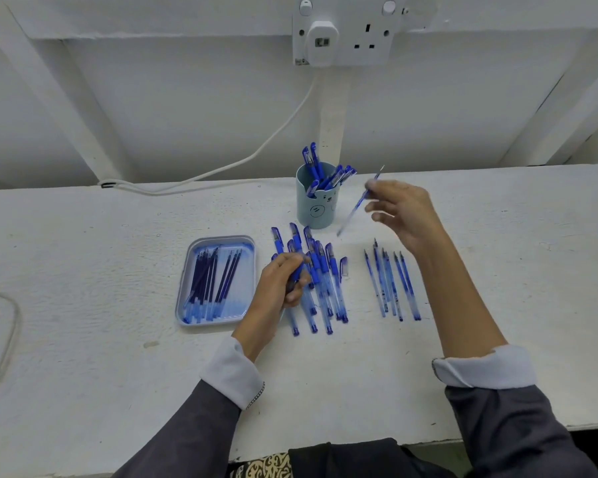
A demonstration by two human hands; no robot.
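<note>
- Blue tray (221, 240) sits furthest left on the white table (83, 270), with a bunch of dark refills (211, 284) lying in it.
- Just right of the tray is the left hand (280, 281), fingers curled round a capped pen (299, 270) at the edge of the pile of pens (325, 288).
- Right beside that pile lies a loose cap (343, 265).
- Behind the pile stands a pale blue cup (313, 208) with more capped pens sticking out.
- Up in the air right of the cup, the right hand (404, 212) pinches a bare pen (358, 203), tilted with its tip up, bit blurry.
- Below that wrist, a row of uncapped pens (392, 284) lies on the table.
</note>
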